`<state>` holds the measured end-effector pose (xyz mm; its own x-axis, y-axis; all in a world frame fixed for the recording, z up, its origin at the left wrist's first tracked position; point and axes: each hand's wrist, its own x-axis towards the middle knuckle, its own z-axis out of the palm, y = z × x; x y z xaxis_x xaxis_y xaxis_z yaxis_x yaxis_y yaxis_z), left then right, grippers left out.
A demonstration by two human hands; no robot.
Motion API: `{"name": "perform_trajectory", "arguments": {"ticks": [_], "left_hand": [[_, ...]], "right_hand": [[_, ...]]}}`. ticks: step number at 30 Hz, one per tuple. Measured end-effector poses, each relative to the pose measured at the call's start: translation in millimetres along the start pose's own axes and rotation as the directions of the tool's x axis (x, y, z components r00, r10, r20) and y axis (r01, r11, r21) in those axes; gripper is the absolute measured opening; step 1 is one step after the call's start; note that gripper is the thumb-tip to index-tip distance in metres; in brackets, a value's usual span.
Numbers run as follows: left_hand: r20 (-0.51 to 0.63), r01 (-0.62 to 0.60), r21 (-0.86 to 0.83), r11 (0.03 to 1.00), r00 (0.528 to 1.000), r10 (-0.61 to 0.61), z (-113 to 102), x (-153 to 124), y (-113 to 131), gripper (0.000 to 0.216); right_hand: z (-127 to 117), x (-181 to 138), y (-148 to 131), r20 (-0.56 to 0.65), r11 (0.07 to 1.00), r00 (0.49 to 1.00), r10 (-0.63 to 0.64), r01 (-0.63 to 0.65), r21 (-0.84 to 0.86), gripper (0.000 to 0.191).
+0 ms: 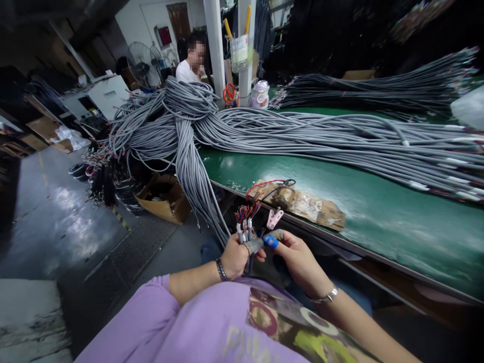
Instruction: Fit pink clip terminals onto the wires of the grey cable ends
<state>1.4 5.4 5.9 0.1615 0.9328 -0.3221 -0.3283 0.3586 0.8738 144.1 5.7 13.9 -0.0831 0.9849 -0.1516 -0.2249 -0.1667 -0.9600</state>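
My left hand (235,256) is closed around a bunch of grey cables near their ends. White sleeves (249,226) and fanned red, blue and dark wires (247,212) stick up above that fist; grey tape covers its thumb. Beside it, my right hand (300,259) has thumb and index finger brought together in a pinch close to the wires. A blue cover wraps one of its fingertips and tape another. Whatever lies between those fingertips is too small to make out. The grey cables (200,181) hang from the bench down to my left hand.
A large grey cable bundle (302,133) lies along the green bench (234,169). At its edge are a wooden block (321,212) with red and black leads and a pink clip (274,218). A cardboard box (166,199) stands on the floor; a person (189,63) is beyond.
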Motion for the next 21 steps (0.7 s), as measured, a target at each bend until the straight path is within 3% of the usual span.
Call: {"name": "perform_trajectory", "arguments": {"ticks": [16,21], "left_hand": [[-0.091,-0.025,-0.076,0.997,0.996,0.019,5,2,3,0.04],[-0.063,-0.025,-0.102,0.995,0.998,0.019,6,0,8,0.039]], "right_hand": [[-3,2,3,0.011,1.0,1.0,-0.001,0.001,0.013,0.03],[-17,13,7,0.065,0.941,0.985,0.163,-0.175,0.289,0.038]]}}
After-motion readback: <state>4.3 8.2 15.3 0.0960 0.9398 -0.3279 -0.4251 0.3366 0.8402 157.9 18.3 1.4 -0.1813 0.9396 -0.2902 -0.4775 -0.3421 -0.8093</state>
